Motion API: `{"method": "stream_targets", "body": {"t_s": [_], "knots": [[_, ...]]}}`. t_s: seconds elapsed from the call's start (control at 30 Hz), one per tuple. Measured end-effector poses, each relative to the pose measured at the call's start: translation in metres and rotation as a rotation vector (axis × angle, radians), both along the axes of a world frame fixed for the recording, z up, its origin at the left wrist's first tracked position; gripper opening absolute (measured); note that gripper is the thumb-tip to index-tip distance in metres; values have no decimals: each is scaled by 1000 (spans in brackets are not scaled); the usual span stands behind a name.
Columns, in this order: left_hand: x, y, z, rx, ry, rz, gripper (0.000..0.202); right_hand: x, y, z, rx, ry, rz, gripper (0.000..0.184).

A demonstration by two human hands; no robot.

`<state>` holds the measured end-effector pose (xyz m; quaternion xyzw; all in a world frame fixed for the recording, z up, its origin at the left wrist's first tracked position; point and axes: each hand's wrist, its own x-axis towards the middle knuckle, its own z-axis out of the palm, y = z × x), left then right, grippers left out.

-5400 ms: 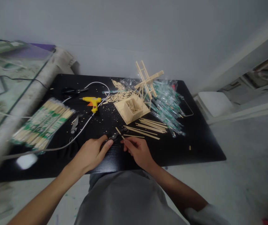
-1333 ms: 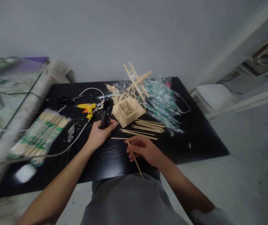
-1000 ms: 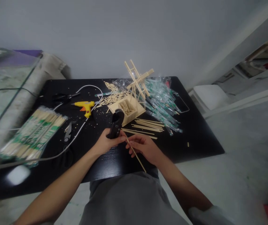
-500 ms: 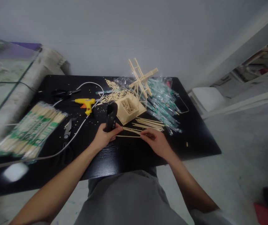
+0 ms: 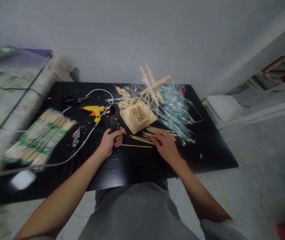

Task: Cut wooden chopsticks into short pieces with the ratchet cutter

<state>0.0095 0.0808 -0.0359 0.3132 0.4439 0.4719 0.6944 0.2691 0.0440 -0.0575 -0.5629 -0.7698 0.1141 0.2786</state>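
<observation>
Over the loose sticks (image 5: pixel 142 140): right hand (image 5: pixel 166 146) has slid across from the lone stick's end; whether it pinches one, can't tell.
Black hand cutter (image 5: pixel 115 122): upright, left hand (image 5: pixel 107 141) wrapped round it.
Lone stick (image 5: pixel 137 146): lying between the hands, seemingly passed over.

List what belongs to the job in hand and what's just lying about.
Belongs to the job:
black cutter, in the left hand
loose sticks, by the right hand
wooden model and yellow glue gun, untouched but probably part of it

Seemingly just lying about:
plastic wrappers
pliers
white stool
</observation>
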Motion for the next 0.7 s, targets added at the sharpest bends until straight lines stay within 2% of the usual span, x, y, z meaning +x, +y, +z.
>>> {"method": "stream_targets", "body": {"t_s": [0.1,0.17,0.37,0.53,0.7], "knots": [[0,1,1,-8,-18,4,27,-14,-9,4,-36,10,116,6],[-1,2,1,-8,-27,11,25,-24,-15,5,-67,-63,177,5],[-3,3,1,-10,-42,21,21,-39,-20,3,-89,-316,186,9],[-2,3,3,-12,-53,29,20,-22,-14,4,-52,-323,177,13],[-3,4,5,-10,-63,40,21,14,-6,9,0,-331,47,13]]}}
